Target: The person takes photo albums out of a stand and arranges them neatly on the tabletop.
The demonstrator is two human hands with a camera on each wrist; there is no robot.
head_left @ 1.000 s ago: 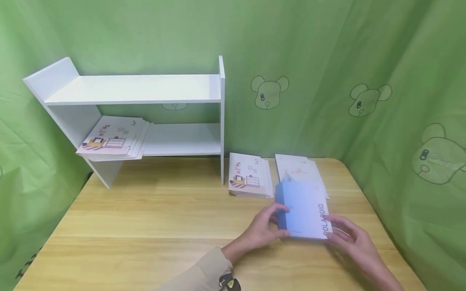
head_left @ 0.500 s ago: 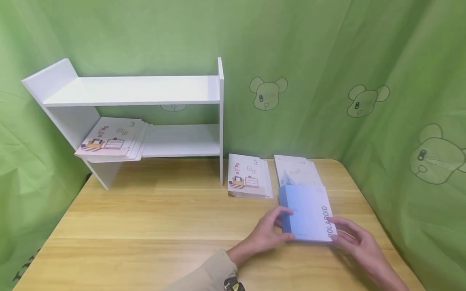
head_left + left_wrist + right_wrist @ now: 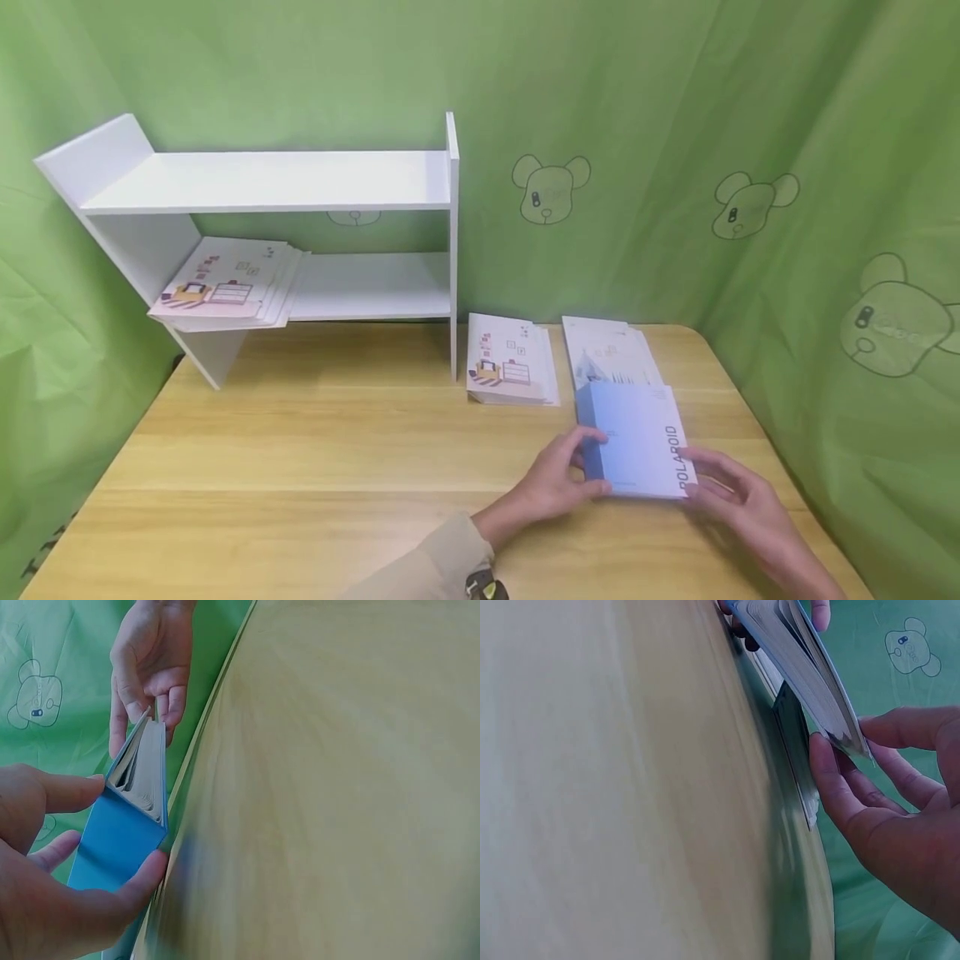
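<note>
A blue-and-white photo album (image 3: 633,442) lettered POLAROID is held above the right part of the table, with its pages (image 3: 146,769) visible from the end in the left wrist view. My left hand (image 3: 558,477) grips its thick blue spine between thumb and fingers. At the opposite, thin edge, my right hand (image 3: 738,496) pinches the covers, thumb on one side and fingers on the other. Just behind the album lies a stack of pale booklets (image 3: 607,350), its near end covered by it. Left of that sits another stack of illustrated booklets (image 3: 510,358).
A white two-tier shelf (image 3: 270,182) stands at the back left of the wooden table (image 3: 315,450). On its lower board a fanned stack of illustrated booklets (image 3: 221,279) leans towards the slanted left side. Green curtain (image 3: 622,108) with bear drawings hangs behind and at both sides.
Both hands have shifted the photo album a little to the right and towards me, showing more of the booklets behind it. Over the last half second it has barely moved.
</note>
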